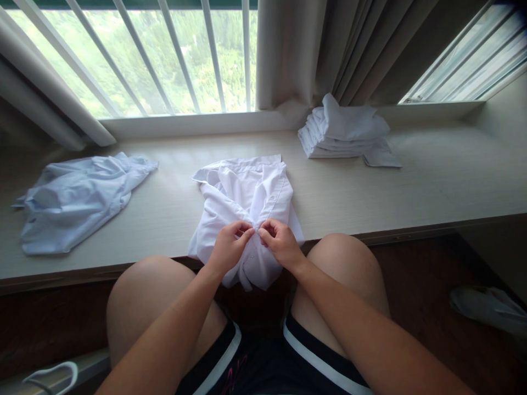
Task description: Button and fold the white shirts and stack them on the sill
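Note:
A white button-up shirt lies on the pale ledge before me, its collar toward the window and its lower end draping over the front edge between my knees. My left hand pinches the front placket from the left side. Close beside it, my right hand pinches the placket from the right, fingertips nearly meeting the left ones. Buttons show on the placket above and below my fingers. Whatever sits right between the fingertips is too small to make out.
On the ledge, a crumpled white shirt lies at left. A stack of folded white garments stands at back right. Behind are a barred window and grey curtains. A white hanger is low left; a pale bag-like thing lies right.

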`<state>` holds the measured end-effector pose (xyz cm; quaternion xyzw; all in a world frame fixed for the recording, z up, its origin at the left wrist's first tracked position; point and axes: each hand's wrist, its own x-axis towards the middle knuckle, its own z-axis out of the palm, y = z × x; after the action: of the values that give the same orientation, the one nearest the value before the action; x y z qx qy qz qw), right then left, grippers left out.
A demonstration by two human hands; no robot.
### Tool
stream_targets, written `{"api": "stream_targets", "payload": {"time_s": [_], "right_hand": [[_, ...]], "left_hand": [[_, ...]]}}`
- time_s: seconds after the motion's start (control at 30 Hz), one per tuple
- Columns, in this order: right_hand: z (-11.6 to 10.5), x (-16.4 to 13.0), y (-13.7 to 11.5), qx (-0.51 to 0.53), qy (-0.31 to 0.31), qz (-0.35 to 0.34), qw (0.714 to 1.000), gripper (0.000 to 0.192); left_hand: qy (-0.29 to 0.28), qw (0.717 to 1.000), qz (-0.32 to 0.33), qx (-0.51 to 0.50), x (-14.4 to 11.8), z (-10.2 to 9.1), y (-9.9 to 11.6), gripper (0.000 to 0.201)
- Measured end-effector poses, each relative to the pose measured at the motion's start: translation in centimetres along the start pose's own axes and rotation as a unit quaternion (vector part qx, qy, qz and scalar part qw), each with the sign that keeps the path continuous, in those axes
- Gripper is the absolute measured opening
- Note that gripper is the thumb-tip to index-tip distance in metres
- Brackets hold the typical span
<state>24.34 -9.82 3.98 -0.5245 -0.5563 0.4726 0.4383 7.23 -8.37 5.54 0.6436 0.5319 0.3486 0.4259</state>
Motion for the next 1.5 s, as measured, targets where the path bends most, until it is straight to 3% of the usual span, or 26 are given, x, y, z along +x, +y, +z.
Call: {"api": "stream_targets", "payload": {"time_s": [0.47, 1.03, 1.5], "right_hand": [[-0.05, -0.06, 0.10, -0.024, -0.004, 0.001, 1.000, 0.019], [-0.07, 0.09, 0.16, -0.007, -0.013, 0.006, 1.000, 0.016], [0.05, 0.02, 0.33, 0.044, -0.036, 0.019, 0.998, 0.019]], "left_hand": [[0.002, 0.999, -0.016, -0.032, 0.00, 0.04, -0.15, 0.024], [0.006, 1.000, -0.011, 0.017, 0.07, -0.15, 0.04, 0.020], [-0.001, 1.000, -0.025, -0.004, 0.08, -0.25, -0.19, 0.020]]}}
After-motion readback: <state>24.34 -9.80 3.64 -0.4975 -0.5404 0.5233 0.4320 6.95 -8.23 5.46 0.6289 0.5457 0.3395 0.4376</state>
